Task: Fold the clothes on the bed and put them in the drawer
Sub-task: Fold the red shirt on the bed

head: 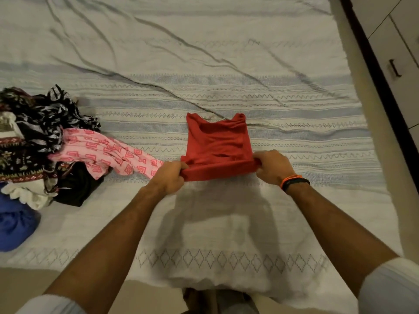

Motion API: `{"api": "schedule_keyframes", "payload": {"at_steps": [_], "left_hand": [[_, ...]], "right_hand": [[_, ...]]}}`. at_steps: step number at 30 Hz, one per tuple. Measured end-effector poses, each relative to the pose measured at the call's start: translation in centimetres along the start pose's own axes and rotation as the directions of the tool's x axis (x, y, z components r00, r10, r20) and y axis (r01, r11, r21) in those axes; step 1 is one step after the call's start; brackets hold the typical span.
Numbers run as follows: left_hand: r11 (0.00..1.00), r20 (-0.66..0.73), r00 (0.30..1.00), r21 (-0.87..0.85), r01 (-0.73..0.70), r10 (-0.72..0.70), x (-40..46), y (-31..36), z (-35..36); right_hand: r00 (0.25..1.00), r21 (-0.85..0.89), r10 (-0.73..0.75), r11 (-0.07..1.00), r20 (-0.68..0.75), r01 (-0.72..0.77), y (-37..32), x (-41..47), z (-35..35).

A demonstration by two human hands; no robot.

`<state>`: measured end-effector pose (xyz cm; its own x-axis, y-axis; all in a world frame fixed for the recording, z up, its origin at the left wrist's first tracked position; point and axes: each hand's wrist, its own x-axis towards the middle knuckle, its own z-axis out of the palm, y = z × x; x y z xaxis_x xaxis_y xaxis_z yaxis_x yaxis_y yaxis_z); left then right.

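You hold the red top (218, 146) flat on the bed sheet (204, 64), its near edge rolled into a fold stretched between your two hands. Your left hand (170, 177) grips the left end of that fold, fingers curled around it; your right hand (273, 166) pinches the right end, wristbands (293, 181) just behind it. Left of your left hand lies the pile of unfolded clothes (34, 143), its pink patterned piece (108, 155) reaching almost to your knuckles. Well right of your right hand stands a drawer front with a dark handle (395, 68).

Clothes pile (34, 141) — cropped at left edge
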<state>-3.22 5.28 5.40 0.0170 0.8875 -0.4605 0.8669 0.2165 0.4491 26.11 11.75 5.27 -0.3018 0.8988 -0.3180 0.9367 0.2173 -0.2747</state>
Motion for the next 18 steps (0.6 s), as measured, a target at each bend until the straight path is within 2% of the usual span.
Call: {"api": "schedule_keyframes", "payload": {"at_steps": [4,8,14,18], "left_hand": [[0.952,-0.185,0.969,-0.287,0.105,-0.162,3.7,0.9,-3.2],[0.851,-0.257,0.915,-0.504,0.147,-0.311,9.0,0.5,-5.0],[0.759,-0.314,0.843,-0.631,0.158,-0.437,16.9,-0.7,-4.3],[0.757,-0.359,0.807,-0.635,0.156,-0.468,20.8,-1.0,-3.8]], "right_hand": [[0.994,0.298,0.099,0.951,-0.045,-0.082,0.5,4.5,-2.7],[0.976,0.470,0.200,0.872,-0.091,-0.135,1.5,9.9,-3.5],[0.936,0.563,0.339,0.794,-0.094,-0.231,2.6,17.9,-1.2],[0.899,0.601,0.424,0.749,-0.109,-0.280,3.2,20.9,0.2]]}}
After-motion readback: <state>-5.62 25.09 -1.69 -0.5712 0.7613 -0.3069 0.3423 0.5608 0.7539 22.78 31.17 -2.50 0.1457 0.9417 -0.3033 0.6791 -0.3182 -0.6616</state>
